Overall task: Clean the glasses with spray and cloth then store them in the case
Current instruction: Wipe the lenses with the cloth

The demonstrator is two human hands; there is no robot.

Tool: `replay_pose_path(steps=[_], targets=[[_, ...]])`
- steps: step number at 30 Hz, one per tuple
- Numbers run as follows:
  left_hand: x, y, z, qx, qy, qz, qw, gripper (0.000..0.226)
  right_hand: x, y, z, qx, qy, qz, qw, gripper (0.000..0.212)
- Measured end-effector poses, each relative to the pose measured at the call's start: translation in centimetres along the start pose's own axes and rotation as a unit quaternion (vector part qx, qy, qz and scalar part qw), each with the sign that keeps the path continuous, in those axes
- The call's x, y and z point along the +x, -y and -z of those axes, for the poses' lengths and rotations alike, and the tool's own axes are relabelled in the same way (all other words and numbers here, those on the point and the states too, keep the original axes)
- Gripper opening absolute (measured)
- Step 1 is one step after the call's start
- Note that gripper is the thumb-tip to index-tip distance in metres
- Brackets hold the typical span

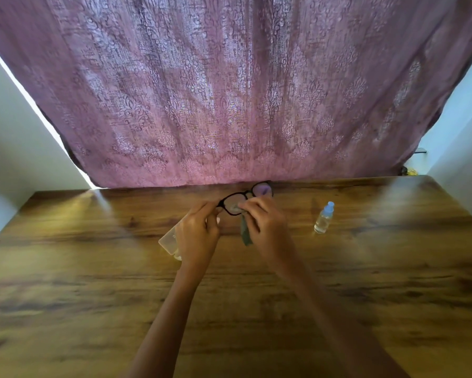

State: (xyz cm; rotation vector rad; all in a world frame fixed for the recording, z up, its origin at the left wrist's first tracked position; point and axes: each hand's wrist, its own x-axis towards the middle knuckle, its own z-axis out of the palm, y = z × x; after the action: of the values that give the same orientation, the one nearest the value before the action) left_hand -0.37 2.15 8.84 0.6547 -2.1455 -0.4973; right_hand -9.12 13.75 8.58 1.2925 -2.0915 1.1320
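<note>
Black-framed glasses point(262, 190) are held up over the far middle of the wooden table point(93, 268). My left hand point(199, 230) grips the frame at its left end. My right hand point(264, 222) pinches a grey cloth point(246, 233) against the left lens, and the cloth's tail hangs down between my hands. A pale translucent glasses case point(168, 241) lies on the table, partly hidden under my left hand. A small clear spray bottle point(324, 218) with a blue cap stands to the right of my right hand.
A mauve patterned curtain point(229, 91) hangs along the table's far edge. White walls point(16, 148) close in on both sides. Bare wooden tabletop lies around my forearms.
</note>
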Motion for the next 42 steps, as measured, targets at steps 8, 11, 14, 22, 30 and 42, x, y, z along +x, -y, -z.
replay_pose_path(steps=[8,11,14,22,30,42], targets=[[-0.7,0.1,-0.2,0.009,0.019,-0.021,1.0,0.031,1.0,0.9,-0.7,-0.005,0.015,0.038,0.999,0.016],[-0.7,0.3,0.0,0.009,0.006,-0.005,1.0,0.03,1.0,-0.2,-0.5,-0.028,0.0,0.024,0.999,0.021],[-0.5,0.7,0.1,-0.006,0.002,0.013,1.0,0.03,-0.2,-0.3,-0.5,-0.028,0.004,0.023,0.999,0.027],[-0.6,0.2,-0.3,0.003,0.008,-0.011,1.0,0.034,0.9,1.4,-1.0,-0.016,0.004,0.049,0.999,0.014],[-0.5,0.8,0.3,0.0,0.011,0.014,1.0,0.026,-0.6,0.2,-0.4,-0.013,0.023,0.033,0.999,0.022],[-1.4,0.7,0.2,0.004,0.0,0.001,1.0,0.028,0.0,-0.6,0.1,-0.003,0.007,-0.014,1.0,0.018]])
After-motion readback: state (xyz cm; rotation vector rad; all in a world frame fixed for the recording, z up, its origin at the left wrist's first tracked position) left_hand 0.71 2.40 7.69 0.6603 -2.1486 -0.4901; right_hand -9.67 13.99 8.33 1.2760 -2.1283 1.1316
